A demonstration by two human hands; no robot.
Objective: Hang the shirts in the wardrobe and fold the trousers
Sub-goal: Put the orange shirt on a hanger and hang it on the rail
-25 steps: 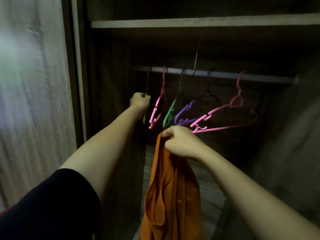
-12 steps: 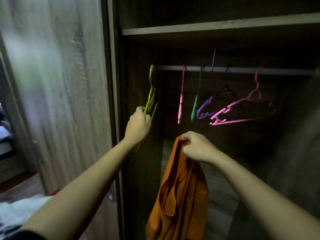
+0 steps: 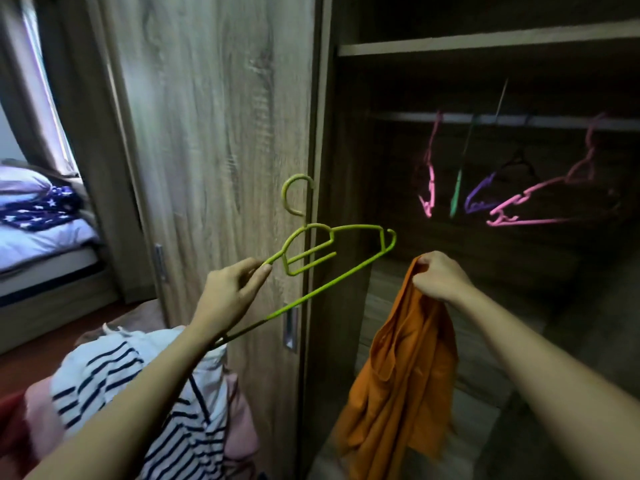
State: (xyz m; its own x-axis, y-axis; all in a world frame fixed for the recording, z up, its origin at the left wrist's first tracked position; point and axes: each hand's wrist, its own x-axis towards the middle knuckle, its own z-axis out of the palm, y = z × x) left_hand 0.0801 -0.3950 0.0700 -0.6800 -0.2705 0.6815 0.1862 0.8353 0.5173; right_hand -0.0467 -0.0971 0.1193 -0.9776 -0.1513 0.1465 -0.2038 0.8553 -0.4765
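My left hand point(image 3: 230, 294) grips a yellow-green hanger point(image 3: 327, 249) by one shoulder and holds it in front of the wardrobe door, hook up. My right hand point(image 3: 438, 277) is shut on the top of an orange shirt point(image 3: 398, 382), which hangs limp at the wardrobe opening. The hanger's right tip is close to that hand, left of it. Inside the dark wardrobe a rail point(image 3: 498, 118) carries several hangers: a pink hanger point(image 3: 429, 178), a green hanger point(image 3: 457, 192), a purple hanger point(image 3: 479, 195) and a second pink hanger point(image 3: 540, 206).
A wood-grain wardrobe door point(image 3: 214, 133) stands left of the opening, with a shelf point(image 3: 485, 39) above the rail. A pile of clothes with a striped white shirt point(image 3: 138, 386) lies at lower left. A bed point(image 3: 41, 230) with bedding is at far left.
My left hand has taken the yellow-green hanger off the rail and drawn it out to the left in front of the door. The view has turned left. My right hand still holds the orange shirt.
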